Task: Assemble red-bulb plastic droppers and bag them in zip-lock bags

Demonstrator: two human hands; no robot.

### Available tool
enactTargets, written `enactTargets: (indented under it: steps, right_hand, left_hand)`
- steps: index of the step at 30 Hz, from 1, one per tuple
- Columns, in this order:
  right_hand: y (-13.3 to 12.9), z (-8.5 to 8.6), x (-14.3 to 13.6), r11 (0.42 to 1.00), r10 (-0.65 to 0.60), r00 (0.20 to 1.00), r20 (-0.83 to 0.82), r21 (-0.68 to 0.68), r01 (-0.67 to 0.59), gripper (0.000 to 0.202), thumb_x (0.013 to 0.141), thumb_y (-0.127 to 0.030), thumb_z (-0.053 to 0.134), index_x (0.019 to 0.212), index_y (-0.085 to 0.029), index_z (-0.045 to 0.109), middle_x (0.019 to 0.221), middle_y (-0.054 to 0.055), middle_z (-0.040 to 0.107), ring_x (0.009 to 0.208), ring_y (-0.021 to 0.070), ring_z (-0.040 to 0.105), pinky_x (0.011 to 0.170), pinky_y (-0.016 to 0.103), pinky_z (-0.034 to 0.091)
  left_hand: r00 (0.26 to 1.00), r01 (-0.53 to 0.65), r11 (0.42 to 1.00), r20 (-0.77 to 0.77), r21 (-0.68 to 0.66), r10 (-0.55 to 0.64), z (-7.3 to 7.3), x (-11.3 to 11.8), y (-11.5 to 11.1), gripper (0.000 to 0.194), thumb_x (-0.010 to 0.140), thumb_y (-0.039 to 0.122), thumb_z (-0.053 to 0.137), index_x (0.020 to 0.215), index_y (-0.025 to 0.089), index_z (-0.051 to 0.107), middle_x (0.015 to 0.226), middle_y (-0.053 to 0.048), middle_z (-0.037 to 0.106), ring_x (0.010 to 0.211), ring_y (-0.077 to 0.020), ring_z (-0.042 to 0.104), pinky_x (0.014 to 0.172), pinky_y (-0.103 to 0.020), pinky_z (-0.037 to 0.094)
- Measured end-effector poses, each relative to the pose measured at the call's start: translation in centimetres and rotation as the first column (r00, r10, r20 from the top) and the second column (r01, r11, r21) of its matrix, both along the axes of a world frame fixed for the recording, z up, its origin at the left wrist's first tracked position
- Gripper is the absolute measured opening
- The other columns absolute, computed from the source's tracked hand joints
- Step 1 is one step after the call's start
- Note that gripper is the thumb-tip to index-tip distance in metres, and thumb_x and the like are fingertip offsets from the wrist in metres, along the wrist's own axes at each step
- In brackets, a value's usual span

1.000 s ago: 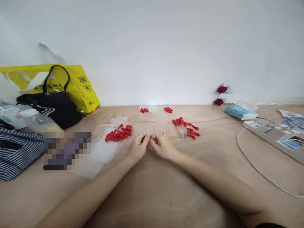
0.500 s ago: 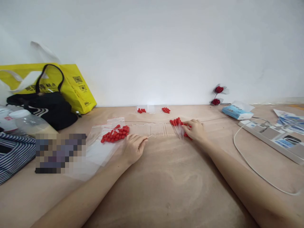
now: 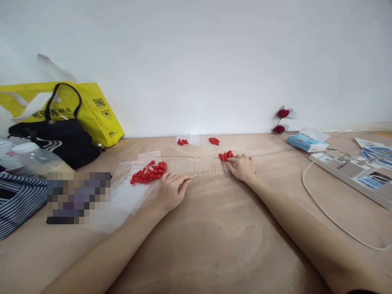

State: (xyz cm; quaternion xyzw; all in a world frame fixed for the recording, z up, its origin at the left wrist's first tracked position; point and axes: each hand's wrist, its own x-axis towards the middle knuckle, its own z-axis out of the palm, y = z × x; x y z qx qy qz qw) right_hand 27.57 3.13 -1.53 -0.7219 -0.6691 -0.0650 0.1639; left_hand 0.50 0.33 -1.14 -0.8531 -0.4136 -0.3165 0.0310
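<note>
My left hand (image 3: 173, 190) is closed in a pinch on a thin, pale tube (image 3: 193, 176) that sticks out past the fingertips. A row of thin clear tubes (image 3: 200, 166) lies on the table just beyond it. Beside its knuckles, a pile of red rubber bulbs (image 3: 150, 173) rests on clear zip bags (image 3: 127, 195). My right hand (image 3: 243, 167) has its fingers bent together over a group of tubes with red bulbs (image 3: 226, 156) on their far ends. It partly covers this group, and what its fingertips pinch is hidden.
Toward the wall lies another clear bag (image 3: 197, 141) with small red bulb clusters (image 3: 214, 141). At left stand a yellow bag (image 3: 102, 116), a black bag (image 3: 69, 141) and a bottle (image 3: 43, 159). A tissue pack (image 3: 306, 141), power strip (image 3: 352, 175) and white cable (image 3: 318, 208) occupy the right.
My right hand has shifted left along the red-ended tubes, covering more of their clear stems. The left hand keeps its pinch on the tube, almost still.
</note>
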Motion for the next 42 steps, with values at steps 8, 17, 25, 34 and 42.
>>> enactTargets:
  steps: [8, 17, 25, 34, 42]
  right_hand:
    - [-0.6, 0.2, -0.3, 0.999, 0.052, 0.999, 0.011, 0.007, -0.052, 0.027, 0.079, -0.028, 0.042, 0.091, -0.027, 0.066, 0.1, 0.003, 0.062, 0.092, 0.0212, 0.046, 0.076, 0.034, 0.024]
    - [0.4, 0.9, 4.2, 0.994, -0.108, 0.985, -0.137, -0.045, 0.102, 0.024, 0.074, -0.032, 0.046, 0.087, -0.026, 0.066, 0.092, 0.002, 0.065, 0.088, 0.0202, 0.053, 0.075, 0.031, 0.032]
    - [1.9, -0.6, 6.9, 0.983, -0.159, 0.98, -0.119, -0.107, 0.146, 0.036, 0.075, -0.046, 0.048, 0.097, -0.024, 0.065, 0.096, 0.007, 0.065, 0.092, 0.0237, 0.055, 0.071, 0.03, 0.037]
    - [1.0, 0.6, 5.3, 0.978, -0.146, 0.922, -0.359, 0.089, 0.19, 0.024, 0.072, -0.035, 0.05, 0.083, -0.019, 0.064, 0.081, 0.004, 0.065, 0.071, 0.0174, 0.056, 0.062, 0.027, 0.038]
    - [-3.0, -0.7, -3.1, 0.797, 0.603, 0.713, -0.357, 0.3, -0.524, 0.023, 0.075, -0.022, 0.052, 0.096, -0.019, 0.062, 0.087, 0.005, 0.065, 0.077, 0.0175, 0.054, 0.072, 0.032, 0.041]
  left_hand:
    - [1.0, 0.004, 1.0, -0.007, -0.007, -0.004, 0.2, 0.0, 0.0, 0.02, 0.084, 0.028, 0.042, 0.082, 0.021, 0.06, 0.077, -0.003, 0.067, 0.076, -0.0179, 0.058, 0.076, -0.036, 0.032]
    - [1.0, 0.005, 1.0, -0.012, -0.014, -0.005, 0.0, -0.1, 0.0, 0.021, 0.084, 0.029, 0.041, 0.082, 0.021, 0.061, 0.078, -0.003, 0.067, 0.076, -0.0177, 0.058, 0.079, -0.037, 0.032]
    - [1.0, 0.014, 1.0, -0.001, -0.003, -0.014, -0.1, 0.1, 0.1, 0.02, 0.084, 0.028, 0.042, 0.083, 0.022, 0.061, 0.079, -0.001, 0.068, 0.077, -0.0175, 0.058, 0.08, -0.037, 0.03]
    - [1.0, 0.027, 1.0, -0.007, 0.001, -0.027, 0.1, 0.2, -0.1, 0.019, 0.084, 0.026, 0.042, 0.08, 0.021, 0.06, 0.079, -0.002, 0.068, 0.076, -0.0171, 0.058, 0.08, -0.036, 0.029]
    - [0.997, 0.074, 0.997, 0.001, 0.029, -0.074, -0.4, 0.0, -0.1, 0.017, 0.086, 0.023, 0.044, 0.086, 0.023, 0.061, 0.082, 0.001, 0.068, 0.075, -0.0142, 0.059, 0.086, -0.038, 0.022]
